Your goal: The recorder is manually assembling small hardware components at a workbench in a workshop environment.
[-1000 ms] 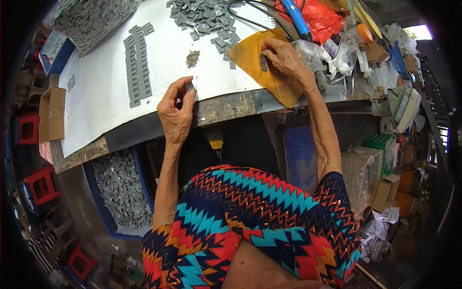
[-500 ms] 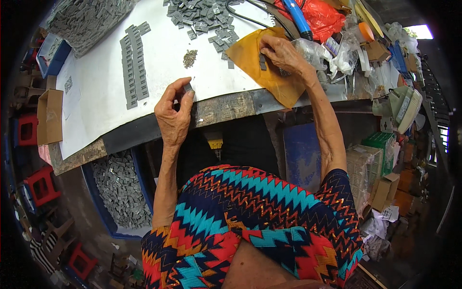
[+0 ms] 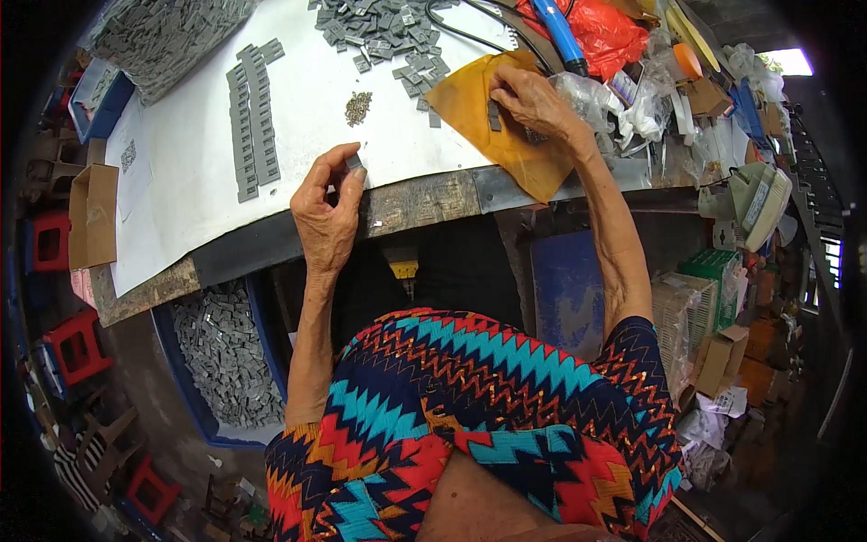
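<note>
Near the table's front edge, my left hand (image 3: 327,206) pinches a small grey plastic piece (image 3: 354,163) between thumb and forefinger. My right hand (image 3: 538,107) is farther off to the right, over a yellow-orange sheet (image 3: 470,95). Its bent fingers close on the upper end of a dark grey plastic piece (image 3: 494,116); the thumb is partly hidden. Beyond my left hand lies a little heap of brass-coloured bits (image 3: 358,108). Two joined rows of grey pieces (image 3: 253,126) lie to the left on white paper.
Loose grey pieces (image 3: 379,32) are heaped at the back, beside a bulging clear bag (image 3: 167,41) of them. A blue tool (image 3: 560,36) and a red plastic bag (image 3: 605,41) lie back right. Below the table's left part stands a blue bin (image 3: 167,361) of grey pieces.
Hardly anything differs. Both hands keep their places and their grips, with only a tiny shift of the fingers of my right hand.
</note>
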Available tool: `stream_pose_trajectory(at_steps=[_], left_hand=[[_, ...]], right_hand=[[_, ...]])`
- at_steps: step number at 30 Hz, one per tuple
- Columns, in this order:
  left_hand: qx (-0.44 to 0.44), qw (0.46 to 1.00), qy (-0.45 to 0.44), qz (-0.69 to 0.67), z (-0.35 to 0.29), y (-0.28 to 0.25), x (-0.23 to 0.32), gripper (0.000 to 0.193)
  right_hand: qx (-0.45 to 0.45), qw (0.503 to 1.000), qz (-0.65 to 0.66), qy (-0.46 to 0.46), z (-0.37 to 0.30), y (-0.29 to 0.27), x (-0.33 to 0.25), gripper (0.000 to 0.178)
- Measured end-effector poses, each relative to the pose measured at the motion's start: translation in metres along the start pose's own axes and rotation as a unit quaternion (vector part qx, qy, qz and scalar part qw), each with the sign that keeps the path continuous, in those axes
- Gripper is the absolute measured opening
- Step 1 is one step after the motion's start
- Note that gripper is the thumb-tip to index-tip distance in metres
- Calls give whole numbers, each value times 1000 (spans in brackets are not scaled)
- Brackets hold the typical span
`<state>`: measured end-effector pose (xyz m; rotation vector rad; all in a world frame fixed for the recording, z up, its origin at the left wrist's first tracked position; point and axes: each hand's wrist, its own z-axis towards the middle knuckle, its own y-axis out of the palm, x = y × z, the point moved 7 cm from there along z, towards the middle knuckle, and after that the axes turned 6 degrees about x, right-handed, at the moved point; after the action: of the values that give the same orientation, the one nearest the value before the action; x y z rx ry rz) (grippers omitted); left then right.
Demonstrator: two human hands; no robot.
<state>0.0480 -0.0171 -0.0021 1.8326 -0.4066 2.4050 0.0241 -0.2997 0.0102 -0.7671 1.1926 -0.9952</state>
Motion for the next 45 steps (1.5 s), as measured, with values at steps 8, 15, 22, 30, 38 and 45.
stream_pose_trajectory(at_steps=[8,15,22,30,38,45], left_hand=[[13,1000,-10,-19,-1,-1,-1,23],[11,1000,2,-9,0,-1,0,23],[16,1000,0,-10,0,0,-2,23],[5,990,-69,-119,-1,2,4,28],[-69,965,-143,-210,4,26,10,27],[-106,940,-192,-260,5,45,3,25]], right_hand=[[41,999,-17,-13,-3,1,-3,16],[68,998,-15,-7,-5,-1,2,15],[97,992,71,31,-8,-6,15,15],[67,890,396,214,-14,-4,7,8],[85,778,568,254,-24,7,9,8],[76,707,649,271,-32,14,-16,9]])
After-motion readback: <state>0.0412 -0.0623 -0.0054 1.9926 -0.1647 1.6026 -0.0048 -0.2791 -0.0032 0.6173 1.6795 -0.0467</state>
